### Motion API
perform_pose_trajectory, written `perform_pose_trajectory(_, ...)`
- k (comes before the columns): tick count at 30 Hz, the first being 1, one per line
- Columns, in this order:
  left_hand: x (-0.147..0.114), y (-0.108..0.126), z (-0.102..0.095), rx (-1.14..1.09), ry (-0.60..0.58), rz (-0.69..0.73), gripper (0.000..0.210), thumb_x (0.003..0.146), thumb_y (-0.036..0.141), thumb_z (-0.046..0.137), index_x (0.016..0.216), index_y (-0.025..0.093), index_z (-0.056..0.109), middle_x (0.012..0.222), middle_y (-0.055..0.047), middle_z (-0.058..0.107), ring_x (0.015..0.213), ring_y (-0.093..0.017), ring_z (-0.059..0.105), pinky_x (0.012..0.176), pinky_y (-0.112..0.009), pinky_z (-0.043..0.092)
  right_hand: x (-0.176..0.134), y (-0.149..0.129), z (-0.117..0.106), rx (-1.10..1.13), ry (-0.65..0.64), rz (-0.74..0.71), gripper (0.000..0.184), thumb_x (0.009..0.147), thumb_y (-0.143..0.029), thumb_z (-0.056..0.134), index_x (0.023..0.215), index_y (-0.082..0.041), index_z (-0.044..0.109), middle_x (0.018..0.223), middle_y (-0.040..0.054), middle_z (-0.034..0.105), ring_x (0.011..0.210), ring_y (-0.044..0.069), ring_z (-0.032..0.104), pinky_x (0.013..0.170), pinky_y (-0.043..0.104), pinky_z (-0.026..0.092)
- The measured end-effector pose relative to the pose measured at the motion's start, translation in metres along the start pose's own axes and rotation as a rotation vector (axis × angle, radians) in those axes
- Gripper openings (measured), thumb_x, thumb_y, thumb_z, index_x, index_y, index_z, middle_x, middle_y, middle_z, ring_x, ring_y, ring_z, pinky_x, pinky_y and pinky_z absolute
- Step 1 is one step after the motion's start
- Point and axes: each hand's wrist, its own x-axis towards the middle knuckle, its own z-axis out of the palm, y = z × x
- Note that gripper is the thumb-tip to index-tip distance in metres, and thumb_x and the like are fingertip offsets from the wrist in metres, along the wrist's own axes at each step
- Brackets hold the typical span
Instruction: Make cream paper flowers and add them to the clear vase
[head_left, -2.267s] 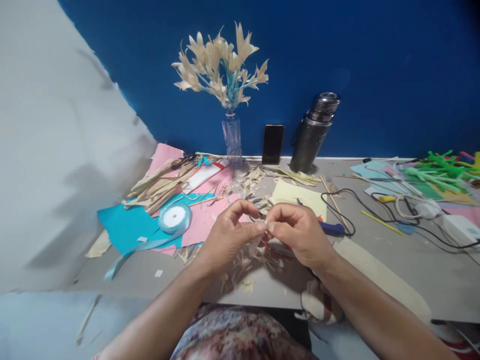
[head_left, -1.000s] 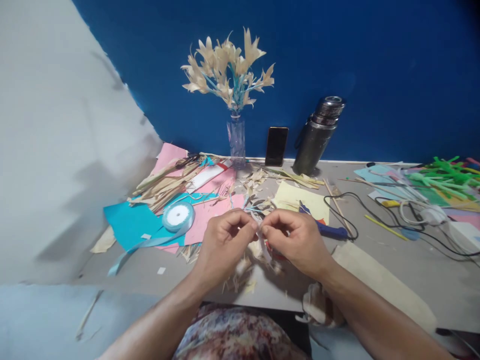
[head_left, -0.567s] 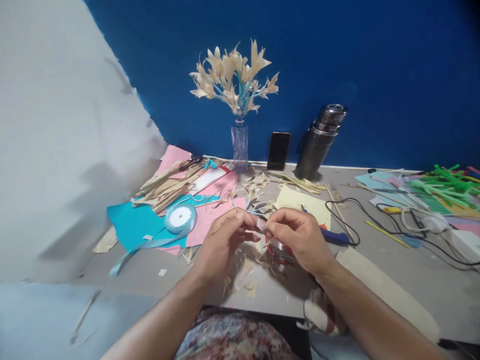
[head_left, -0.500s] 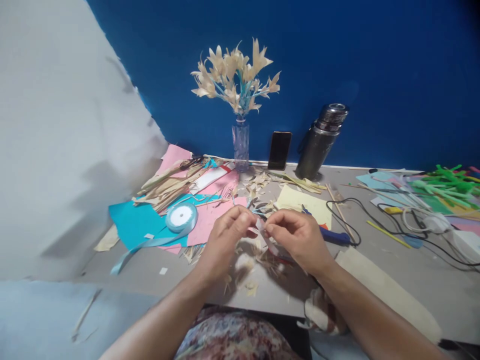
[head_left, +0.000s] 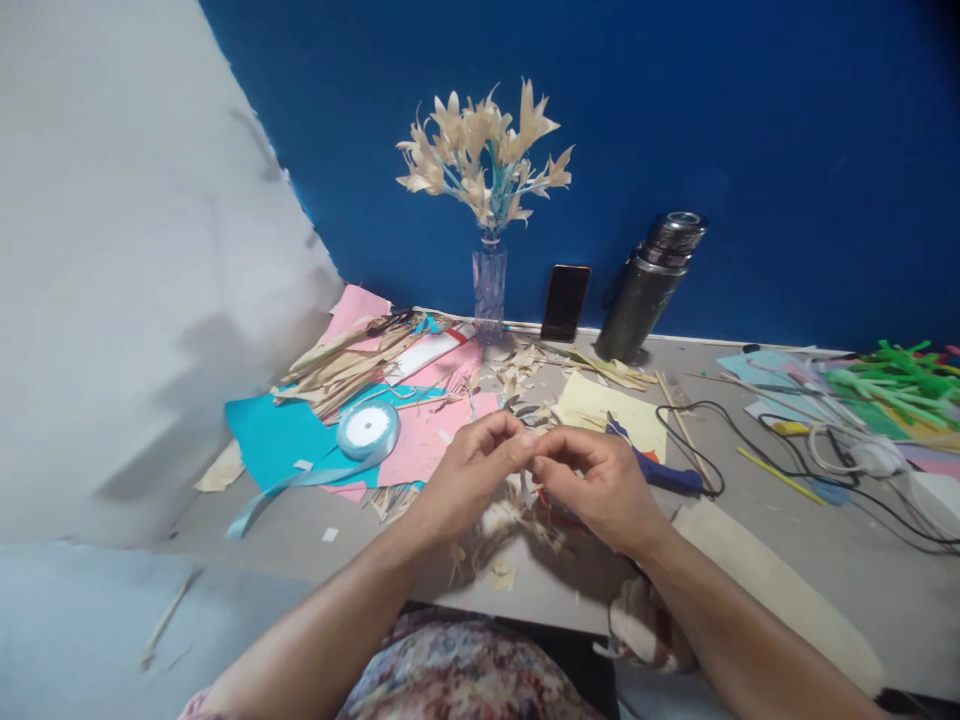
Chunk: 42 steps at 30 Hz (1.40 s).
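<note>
My left hand (head_left: 480,462) and my right hand (head_left: 598,482) meet above the middle of the table, fingertips pinched together and touching. Whatever they pinch is hidden behind the fingers. Under them lie dry husk scraps (head_left: 504,575) and something red, partly covered by my right hand. A blue-handled tool (head_left: 671,474) rests just past my right hand, on the edge of a pale yellow sheet (head_left: 589,398). To the left of my hands, a roll of light blue ribbon (head_left: 367,430) lies with its loose end trailing toward the front.
Husk flowers (head_left: 484,150) stand in a clear vase (head_left: 490,290) by the blue wall. Beside it are a phone (head_left: 565,303) and a leaning thermos (head_left: 651,290). Dry husks (head_left: 352,365) cover coloured paper (head_left: 274,435) at left. Cables (head_left: 817,468) and green pipe cleaners (head_left: 900,380) lie at right.
My hands have come together at the fingertips. The whitish strip seen between them before is now hidden. The whole view has shifted slightly.
</note>
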Motion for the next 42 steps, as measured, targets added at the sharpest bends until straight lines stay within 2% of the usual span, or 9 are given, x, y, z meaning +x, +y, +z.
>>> perform_pose_trajectory(5, 0.000, 0.002, 0.000, -0.091, -0.011, -0.078, 0.010, 0.082, 0.025, 0.064, 0.080, 0.016, 0.062, 0.069, 0.001, 0.059, 0.067, -0.012, 0.055, 0.066, -0.024, 0.041, 0.001, 0.000, -0.003, 0.074, -0.045, 0.048, 0.013, 0.082, -0.020, 0.061, 0.072, -0.017, 0.067, 0.066, -0.0005, 0.066, 0.059, 0.011, 0.056, 0.056, 0.021, 0.043)
perform_pose_trajectory(10, -0.006, 0.002, -0.003, -0.113, -0.088, -0.168, 0.016, 0.085, 0.030, 0.063, 0.078, 0.015, 0.063, 0.064, -0.001, 0.064, 0.062, -0.013, 0.058, 0.063, -0.024, 0.043, 0.002, -0.001, -0.005, 0.134, -0.056, 0.110, 0.011, 0.080, -0.022, 0.062, 0.071, -0.018, 0.066, 0.063, -0.0017, 0.065, 0.055, 0.010, 0.054, 0.052, 0.020, 0.042)
perform_pose_trajectory(14, -0.007, 0.006, -0.006, -0.072, -0.075, -0.115, 0.018, 0.085, 0.029, 0.065, 0.075, 0.015, 0.061, 0.064, -0.001, 0.064, 0.064, -0.012, 0.059, 0.066, -0.025, 0.044, 0.003, -0.004, -0.008, 0.160, -0.083, 0.174, 0.013, 0.079, -0.025, 0.062, 0.070, -0.017, 0.065, 0.056, -0.0036, 0.058, 0.047, 0.008, 0.046, 0.045, 0.019, 0.036)
perform_pose_trajectory(19, -0.009, 0.010, -0.008, -0.029, -0.085, -0.076, 0.020, 0.085, 0.031, 0.066, 0.075, 0.015, 0.061, 0.066, -0.001, 0.063, 0.066, -0.013, 0.059, 0.068, -0.026, 0.045, 0.006, -0.005, -0.012, 0.214, -0.102, 0.221, 0.015, 0.079, -0.027, 0.064, 0.068, -0.017, 0.063, 0.053, -0.0040, 0.056, 0.044, 0.007, 0.044, 0.043, 0.020, 0.033)
perform_pose_trajectory(23, -0.009, 0.010, -0.009, 0.006, -0.022, -0.026, 0.024, 0.086, 0.036, 0.065, 0.075, 0.016, 0.060, 0.065, -0.001, 0.063, 0.065, -0.013, 0.056, 0.066, -0.025, 0.043, 0.008, 0.001, -0.016, 0.248, -0.009, 0.230, 0.017, 0.081, -0.031, 0.067, 0.073, -0.016, 0.068, 0.055, -0.0023, 0.058, 0.047, 0.008, 0.043, 0.045, 0.021, 0.034)
perform_pose_trajectory(26, -0.008, 0.008, -0.009, 0.057, 0.043, 0.000, 0.023, 0.087, 0.037, 0.065, 0.077, 0.016, 0.061, 0.065, -0.001, 0.063, 0.062, -0.012, 0.055, 0.064, -0.024, 0.042, 0.009, 0.005, -0.015, 0.290, 0.064, 0.249, 0.023, 0.083, -0.038, 0.068, 0.084, -0.015, 0.072, 0.062, 0.0008, 0.064, 0.049, 0.008, 0.043, 0.046, 0.022, 0.034)
perform_pose_trajectory(30, -0.007, 0.004, -0.005, 0.138, 0.111, 0.044, 0.022, 0.087, 0.035, 0.064, 0.077, 0.016, 0.064, 0.066, -0.001, 0.062, 0.063, -0.013, 0.055, 0.062, -0.024, 0.041, 0.005, 0.007, -0.004, 0.321, 0.007, 0.213, 0.033, 0.086, -0.046, 0.065, 0.097, -0.017, 0.074, 0.079, 0.0043, 0.071, 0.054, 0.009, 0.048, 0.050, 0.022, 0.037)
perform_pose_trajectory(36, -0.008, 0.000, 0.001, 0.299, 0.180, 0.099, 0.022, 0.088, 0.032, 0.061, 0.074, 0.016, 0.065, 0.067, -0.001, 0.063, 0.066, -0.014, 0.056, 0.067, -0.026, 0.042, 0.001, 0.010, 0.007, 0.256, 0.088, 0.173, 0.025, 0.080, -0.042, 0.072, 0.087, -0.019, 0.074, 0.073, 0.0026, 0.068, 0.059, 0.013, 0.054, 0.053, 0.024, 0.043)
perform_pose_trajectory(42, -0.010, 0.001, 0.002, 0.403, 0.174, 0.161, 0.021, 0.090, 0.030, 0.058, 0.073, 0.018, 0.064, 0.072, -0.001, 0.065, 0.069, -0.015, 0.056, 0.070, -0.027, 0.042, 0.002, 0.009, 0.006, 0.285, 0.061, 0.221, 0.024, 0.082, -0.041, 0.070, 0.079, -0.017, 0.070, 0.056, -0.0032, 0.055, 0.046, 0.008, 0.040, 0.044, 0.022, 0.031)
